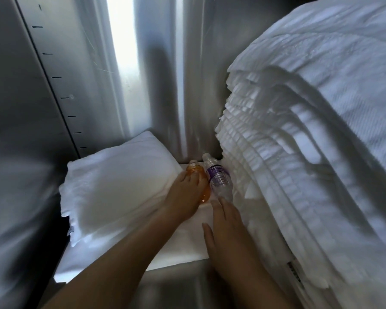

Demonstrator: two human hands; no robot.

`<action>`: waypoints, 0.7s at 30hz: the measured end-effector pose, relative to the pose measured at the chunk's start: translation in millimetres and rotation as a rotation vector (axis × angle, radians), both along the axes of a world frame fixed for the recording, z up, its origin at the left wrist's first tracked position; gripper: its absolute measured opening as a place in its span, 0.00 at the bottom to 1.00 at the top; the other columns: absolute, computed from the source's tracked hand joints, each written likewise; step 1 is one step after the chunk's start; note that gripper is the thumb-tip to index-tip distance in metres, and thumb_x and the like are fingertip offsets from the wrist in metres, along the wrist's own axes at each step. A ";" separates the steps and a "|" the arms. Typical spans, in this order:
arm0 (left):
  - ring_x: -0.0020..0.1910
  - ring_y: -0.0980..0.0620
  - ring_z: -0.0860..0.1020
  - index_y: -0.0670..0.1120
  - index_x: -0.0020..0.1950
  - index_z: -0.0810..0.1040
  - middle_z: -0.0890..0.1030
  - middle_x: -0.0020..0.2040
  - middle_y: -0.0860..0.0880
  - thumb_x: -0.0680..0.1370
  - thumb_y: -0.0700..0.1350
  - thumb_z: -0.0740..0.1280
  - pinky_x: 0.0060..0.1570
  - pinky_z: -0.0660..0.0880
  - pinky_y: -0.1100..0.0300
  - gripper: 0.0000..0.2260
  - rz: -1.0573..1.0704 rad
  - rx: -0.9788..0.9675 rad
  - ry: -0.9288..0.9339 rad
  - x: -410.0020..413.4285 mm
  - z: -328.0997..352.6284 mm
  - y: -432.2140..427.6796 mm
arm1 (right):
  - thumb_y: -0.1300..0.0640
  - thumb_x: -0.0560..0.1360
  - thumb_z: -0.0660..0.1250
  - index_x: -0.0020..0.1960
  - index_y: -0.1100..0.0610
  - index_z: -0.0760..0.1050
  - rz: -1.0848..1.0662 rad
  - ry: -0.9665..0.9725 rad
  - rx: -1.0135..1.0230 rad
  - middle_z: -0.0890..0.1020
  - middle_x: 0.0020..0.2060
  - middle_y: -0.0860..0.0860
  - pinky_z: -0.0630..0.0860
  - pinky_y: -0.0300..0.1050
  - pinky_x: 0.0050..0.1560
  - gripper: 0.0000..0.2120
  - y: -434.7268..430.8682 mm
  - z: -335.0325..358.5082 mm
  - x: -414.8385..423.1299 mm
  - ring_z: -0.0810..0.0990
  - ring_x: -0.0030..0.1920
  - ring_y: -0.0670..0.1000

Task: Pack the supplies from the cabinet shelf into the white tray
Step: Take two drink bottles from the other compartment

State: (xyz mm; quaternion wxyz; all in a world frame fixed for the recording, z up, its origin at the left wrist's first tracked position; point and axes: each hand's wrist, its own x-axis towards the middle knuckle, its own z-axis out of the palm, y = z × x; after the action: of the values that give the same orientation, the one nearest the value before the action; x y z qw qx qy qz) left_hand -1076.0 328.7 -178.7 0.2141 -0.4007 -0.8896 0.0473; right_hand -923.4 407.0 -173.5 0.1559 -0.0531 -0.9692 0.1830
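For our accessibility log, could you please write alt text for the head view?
A person's left hand holds an orange bottle while the open right hand reaches for the clear bottle beside it, between stacked white towels.

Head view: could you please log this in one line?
left hand holds orange plastic bottle | right hand open by clear purple-labelled bottle | white tray unseen

A blown-out band of glare is streaking down the steel wall (123,63) toward twelve o'clock, while the nine o'clock side is sinking into dim smear. Shadows are banding the towel stack (299,152) at three o'clock. Motion blur is softening the left hand (185,197); wide-angle distortion is bending the edges.
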 end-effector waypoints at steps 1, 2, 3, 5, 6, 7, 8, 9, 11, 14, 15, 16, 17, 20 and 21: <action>0.63 0.43 0.72 0.44 0.69 0.66 0.72 0.66 0.41 0.71 0.50 0.71 0.68 0.59 0.52 0.29 -0.015 0.041 -0.010 2.3 -1.8 -3.0 | 0.47 0.81 0.50 0.76 0.53 0.45 -0.033 -0.025 -0.009 0.46 0.76 0.49 0.50 0.40 0.72 0.28 0.7 -1.0 -5.5 0.45 0.75 0.47; 0.62 0.43 0.73 0.44 0.68 0.67 0.73 0.65 0.42 0.70 0.50 0.72 0.67 0.60 0.52 0.29 -0.024 0.074 -0.012 4.3 -3.9 -5.9 | 0.49 0.81 0.51 0.76 0.54 0.44 -0.066 -0.047 -0.017 0.46 0.76 0.50 0.50 0.42 0.72 0.28 1.0 -2.1 -11.8 0.45 0.75 0.48; 0.61 0.43 0.74 0.44 0.68 0.69 0.74 0.64 0.42 0.69 0.50 0.73 0.67 0.61 0.52 0.29 -0.028 0.104 -0.010 5.9 -6.2 -8.6 | 0.51 0.81 0.52 0.76 0.55 0.43 -0.100 -0.060 -0.015 0.45 0.76 0.51 0.50 0.44 0.73 0.29 1.3 -3.3 -18.6 0.44 0.76 0.49; 0.61 0.43 0.74 0.44 0.67 0.70 0.75 0.64 0.42 0.69 0.50 0.74 0.67 0.61 0.51 0.29 -0.030 0.146 -0.012 8.7 -10.2 -13.6 | 0.55 0.80 0.53 0.76 0.58 0.41 -0.155 -0.050 0.024 0.44 0.77 0.54 0.47 0.45 0.73 0.30 2.0 -5.3 -33.1 0.43 0.76 0.51; 0.62 0.43 0.74 0.44 0.67 0.71 0.75 0.64 0.42 0.69 0.50 0.73 0.67 0.60 0.51 0.29 -0.031 0.151 -0.011 9.8 -11.9 -16.0 | 0.58 0.80 0.53 0.76 0.59 0.42 -0.166 -0.040 0.054 0.44 0.76 0.56 0.46 0.45 0.74 0.30 2.6 -6.2 -39.9 0.43 0.76 0.53; 0.62 0.43 0.74 0.44 0.67 0.71 0.75 0.64 0.42 0.69 0.49 0.73 0.67 0.59 0.51 0.28 -0.031 0.154 -0.003 10.7 -12.6 -18.0 | 0.59 0.79 0.52 0.76 0.60 0.42 -0.168 -0.035 0.076 0.45 0.76 0.57 0.45 0.45 0.74 0.30 3.6 -6.7 -46.1 0.43 0.76 0.54; 0.62 0.44 0.74 0.44 0.66 0.72 0.75 0.64 0.42 0.69 0.49 0.73 0.67 0.59 0.51 0.27 -0.035 0.159 0.009 11.1 -12.9 -19.6 | 0.60 0.79 0.53 0.76 0.61 0.42 -0.169 -0.034 0.089 0.45 0.76 0.58 0.45 0.45 0.74 0.30 5.2 -6.7 -52.3 0.43 0.76 0.55; 0.61 0.43 0.75 0.44 0.65 0.73 0.76 0.63 0.42 0.69 0.48 0.74 0.67 0.60 0.51 0.27 -0.040 0.166 0.016 11.4 -12.2 -20.3 | 0.61 0.79 0.53 0.76 0.61 0.42 -0.174 -0.036 0.099 0.45 0.76 0.59 0.45 0.45 0.73 0.31 7.4 -6.6 -58.0 0.43 0.76 0.56; 0.59 0.43 0.76 0.43 0.64 0.74 0.77 0.61 0.42 0.68 0.48 0.75 0.65 0.62 0.50 0.26 -0.049 0.193 0.017 12.4 -10.9 -20.4 | 0.61 0.78 0.55 0.76 0.61 0.43 -0.193 -0.041 0.106 0.46 0.76 0.60 0.48 0.46 0.73 0.31 11.7 -6.1 -68.2 0.45 0.76 0.58; 0.60 0.42 0.75 0.44 0.65 0.74 0.77 0.62 0.41 0.69 0.48 0.74 0.66 0.58 0.51 0.26 -0.049 0.214 -0.007 15.0 -12.5 -21.2 | 0.61 0.78 0.57 0.76 0.60 0.45 -0.207 -0.071 0.113 0.47 0.76 0.61 0.51 0.47 0.73 0.32 12.1 -8.6 -75.1 0.46 0.76 0.59; 0.61 0.42 0.75 0.44 0.65 0.74 0.77 0.62 0.42 0.69 0.48 0.74 0.66 0.57 0.51 0.26 -0.045 0.214 -0.012 15.8 -13.5 -22.0 | 0.61 0.78 0.57 0.76 0.60 0.46 -0.214 -0.073 0.125 0.47 0.76 0.60 0.51 0.48 0.73 0.31 11.7 -10.6 -75.2 0.46 0.76 0.59; 0.61 0.43 0.75 0.44 0.65 0.74 0.77 0.62 0.42 0.69 0.48 0.74 0.66 0.57 0.50 0.26 -0.041 0.216 -0.015 16.6 -14.2 -23.0 | 0.60 0.78 0.57 0.76 0.59 0.47 -0.221 -0.063 0.140 0.48 0.76 0.60 0.52 0.48 0.73 0.30 11.7 -12.6 -74.9 0.47 0.76 0.58; 0.61 0.42 0.75 0.44 0.64 0.74 0.77 0.62 0.42 0.69 0.48 0.75 0.66 0.57 0.50 0.26 -0.039 0.219 -0.017 17.5 -14.1 -23.9 | 0.60 0.79 0.57 0.76 0.58 0.48 -0.225 -0.047 0.156 0.49 0.76 0.59 0.53 0.48 0.72 0.29 12.1 -14.4 -74.3 0.49 0.75 0.57; 0.61 0.42 0.75 0.43 0.63 0.75 0.77 0.61 0.41 0.69 0.46 0.74 0.66 0.57 0.50 0.24 -0.039 0.233 -0.026 20.4 -14.1 -25.1 | 0.58 0.80 0.56 0.76 0.55 0.52 -0.219 0.005 0.164 0.53 0.76 0.56 0.55 0.47 0.72 0.26 13.0 -17.9 -71.1 0.52 0.75 0.54; 0.62 0.42 0.74 0.43 0.64 0.75 0.77 0.62 0.41 0.70 0.46 0.73 0.67 0.56 0.50 0.24 -0.039 0.239 -0.036 21.3 -14.6 -25.4 | 0.58 0.80 0.55 0.75 0.55 0.53 -0.216 0.009 0.178 0.53 0.76 0.56 0.55 0.47 0.72 0.25 12.5 -18.7 -69.5 0.51 0.75 0.54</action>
State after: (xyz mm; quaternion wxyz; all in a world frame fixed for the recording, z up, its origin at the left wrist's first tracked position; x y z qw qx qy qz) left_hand -1054.7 303.3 -193.3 0.2454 -0.3905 -0.8845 -0.0703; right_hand -992.9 419.6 -192.1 0.1832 -0.1424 -0.9695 0.0788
